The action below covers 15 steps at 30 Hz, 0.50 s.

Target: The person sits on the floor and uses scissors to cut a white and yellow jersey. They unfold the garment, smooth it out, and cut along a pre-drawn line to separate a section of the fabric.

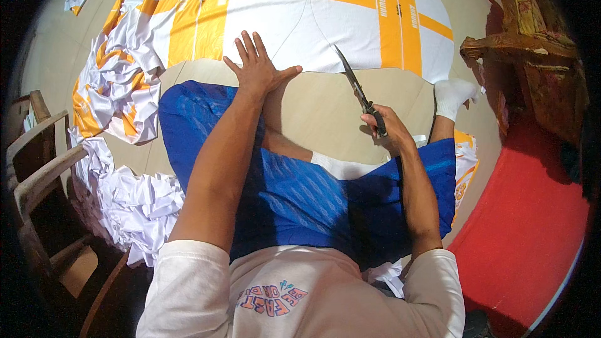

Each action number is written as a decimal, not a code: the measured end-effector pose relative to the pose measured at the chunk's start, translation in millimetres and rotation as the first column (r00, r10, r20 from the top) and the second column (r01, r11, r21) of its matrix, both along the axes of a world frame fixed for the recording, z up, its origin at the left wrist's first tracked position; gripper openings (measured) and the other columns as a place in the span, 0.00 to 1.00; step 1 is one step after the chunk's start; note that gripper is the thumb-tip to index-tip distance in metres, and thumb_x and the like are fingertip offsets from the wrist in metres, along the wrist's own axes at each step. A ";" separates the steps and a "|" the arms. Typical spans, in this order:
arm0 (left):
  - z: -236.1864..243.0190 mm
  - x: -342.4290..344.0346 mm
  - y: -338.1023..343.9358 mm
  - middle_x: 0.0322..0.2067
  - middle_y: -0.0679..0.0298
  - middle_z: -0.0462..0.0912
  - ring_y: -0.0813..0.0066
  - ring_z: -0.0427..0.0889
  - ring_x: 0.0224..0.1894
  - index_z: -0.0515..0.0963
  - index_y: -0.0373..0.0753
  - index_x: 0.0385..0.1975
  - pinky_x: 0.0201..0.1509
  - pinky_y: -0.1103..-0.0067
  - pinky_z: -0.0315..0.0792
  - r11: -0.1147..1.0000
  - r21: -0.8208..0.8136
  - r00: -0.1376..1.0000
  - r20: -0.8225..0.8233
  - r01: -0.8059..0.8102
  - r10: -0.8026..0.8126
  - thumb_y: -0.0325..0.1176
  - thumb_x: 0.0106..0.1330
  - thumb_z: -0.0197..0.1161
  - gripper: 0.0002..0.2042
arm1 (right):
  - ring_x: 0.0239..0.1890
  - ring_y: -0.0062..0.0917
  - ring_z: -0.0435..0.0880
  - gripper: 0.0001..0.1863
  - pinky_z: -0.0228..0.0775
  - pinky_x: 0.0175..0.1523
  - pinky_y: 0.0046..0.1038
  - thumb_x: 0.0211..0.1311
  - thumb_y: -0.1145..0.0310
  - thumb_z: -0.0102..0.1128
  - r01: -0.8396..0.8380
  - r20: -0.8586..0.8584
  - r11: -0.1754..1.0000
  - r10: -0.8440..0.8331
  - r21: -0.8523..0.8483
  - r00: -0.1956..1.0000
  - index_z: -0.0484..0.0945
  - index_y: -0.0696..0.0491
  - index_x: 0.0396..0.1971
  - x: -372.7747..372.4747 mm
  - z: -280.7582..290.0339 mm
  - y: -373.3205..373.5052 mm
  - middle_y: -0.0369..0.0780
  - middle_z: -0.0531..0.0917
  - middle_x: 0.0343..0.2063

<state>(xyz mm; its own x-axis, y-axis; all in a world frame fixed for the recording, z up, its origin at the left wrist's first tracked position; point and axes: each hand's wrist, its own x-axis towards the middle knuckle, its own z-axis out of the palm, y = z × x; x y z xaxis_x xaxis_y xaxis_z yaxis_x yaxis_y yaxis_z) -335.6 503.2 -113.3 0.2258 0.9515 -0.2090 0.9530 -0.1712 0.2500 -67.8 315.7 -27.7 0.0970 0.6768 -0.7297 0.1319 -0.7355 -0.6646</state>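
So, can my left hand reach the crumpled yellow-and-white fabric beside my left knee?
Probably yes: your left hand has its fingers spread, holding nothing, and nothing seems to stand between it and the crumpled fabric.

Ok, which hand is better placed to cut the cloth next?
Probably your right hand: it holds the scissors, which reach over the cloth. Your left hand is spread and holds no tool.

the flat fabric (313, 31) toward the far edge of the beige floor (328, 109) is white, with 2 pairs of broad yellow-orange stripes, narrower orange cross-bands and thin dark curved lines. crumpled fabric (128, 81) toward the left edge is white and orange. the scissors (359, 89) have black handles. the wrap (307, 197) is blue, pale-streaked; the rug (519, 213) toward the right edge, red.
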 end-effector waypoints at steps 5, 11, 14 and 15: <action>-0.8 -1.2 0.5 0.72 0.39 0.32 0.44 0.26 0.75 0.38 0.30 0.72 0.64 0.33 0.26 1.000 0.012 1.000 0.005 0.002 -0.002 0.82 0.38 0.58 0.71 | 0.12 0.13 0.65 0.18 0.54 0.16 0.20 0.57 0.56 0.70 -0.060 0.170 0.998 0.061 -0.009 0.984 0.71 0.48 0.21 -8.0 7.5 4.1 0.28 0.69 0.13; 13.5 3.5 9.5 0.72 0.40 0.34 0.42 0.30 0.75 0.40 0.29 0.71 0.65 0.33 0.28 0.999 0.037 0.999 0.037 0.002 -0.003 0.81 0.38 0.60 0.70 | 0.13 0.12 0.66 0.17 0.54 0.16 0.19 0.57 0.58 0.71 0.032 0.127 0.999 -0.029 -0.019 0.991 0.71 0.48 0.21 -12.6 13.5 4.4 0.28 0.70 0.14; 11.6 0.5 37.9 0.73 0.41 0.35 0.43 0.31 0.75 0.40 0.30 0.72 0.66 0.34 0.30 0.986 0.160 0.994 0.096 0.039 -0.055 0.80 0.37 0.61 0.71 | 0.15 0.12 0.69 0.16 0.58 0.18 0.19 0.58 0.57 0.69 -0.017 0.029 1.000 0.018 -0.026 0.999 0.72 0.49 0.23 -5.2 9.2 8.7 0.29 0.72 0.15; 10.1 -2.1 41.4 0.73 0.42 0.35 0.43 0.31 0.75 0.40 0.30 0.72 0.66 0.33 0.30 0.989 0.133 0.995 0.062 0.068 -0.077 0.80 0.36 0.62 0.71 | 0.16 0.13 0.69 0.16 0.59 0.19 0.19 0.58 0.56 0.69 -0.056 0.027 0.998 0.056 0.000 0.998 0.72 0.49 0.24 -0.1 3.5 9.9 0.29 0.72 0.15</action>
